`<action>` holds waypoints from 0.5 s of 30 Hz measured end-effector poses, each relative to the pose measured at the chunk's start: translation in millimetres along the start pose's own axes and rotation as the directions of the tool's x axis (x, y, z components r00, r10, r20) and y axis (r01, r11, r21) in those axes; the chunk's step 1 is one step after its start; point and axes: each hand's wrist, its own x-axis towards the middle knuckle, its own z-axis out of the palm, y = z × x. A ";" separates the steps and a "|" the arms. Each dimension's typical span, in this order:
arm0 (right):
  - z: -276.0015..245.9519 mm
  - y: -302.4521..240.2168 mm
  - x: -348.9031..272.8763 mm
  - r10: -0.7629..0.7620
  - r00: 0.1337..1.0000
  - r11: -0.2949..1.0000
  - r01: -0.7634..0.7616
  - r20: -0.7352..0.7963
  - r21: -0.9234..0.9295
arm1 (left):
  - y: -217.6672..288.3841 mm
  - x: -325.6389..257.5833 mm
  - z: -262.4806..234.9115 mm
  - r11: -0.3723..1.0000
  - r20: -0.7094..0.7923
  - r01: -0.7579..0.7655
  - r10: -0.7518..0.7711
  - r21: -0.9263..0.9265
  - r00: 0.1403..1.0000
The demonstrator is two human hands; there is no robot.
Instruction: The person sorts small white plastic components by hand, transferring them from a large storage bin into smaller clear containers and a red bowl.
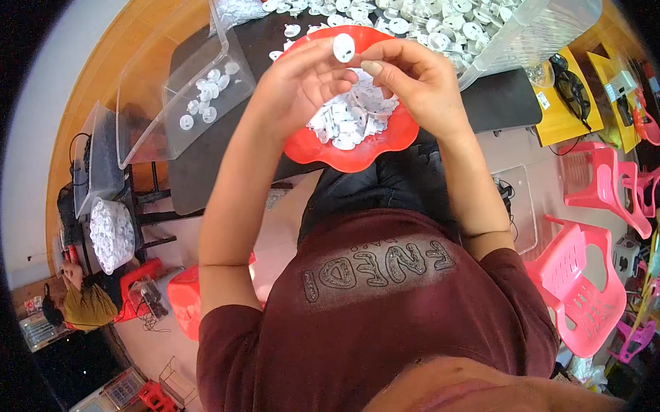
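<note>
A small white round plastic piece (pixel 344 48) with dark slots in its face is held up between the fingertips of my left hand (pixel 300 80). The other left fingers curl loosely below it. Close to its right side, the thumb and forefinger of my right hand (pixel 416 79) are pinched together; what they grip, if anything, is too small to make out. Both hands are above a red scalloped bowl (pixel 357 160), which holds many small white parts (pixel 349 122).
A big heap of similar white round pieces (pixel 447 17) covers the far side of the dark table (pixel 497 102). A clear plastic bin (pixel 538 31) stands at right. Another clear bin (pixel 141 114) at left holds several pieces. Pink chairs (pixel 583 277) stand to the right.
</note>
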 end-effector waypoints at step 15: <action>27.3 -3.7 -6.7 -0.261 0.957 0.964 0.266 -0.128 0.024 | -33.7 -34.9 40.4 0.926 -0.130 -0.312 0.289 -0.212 0.948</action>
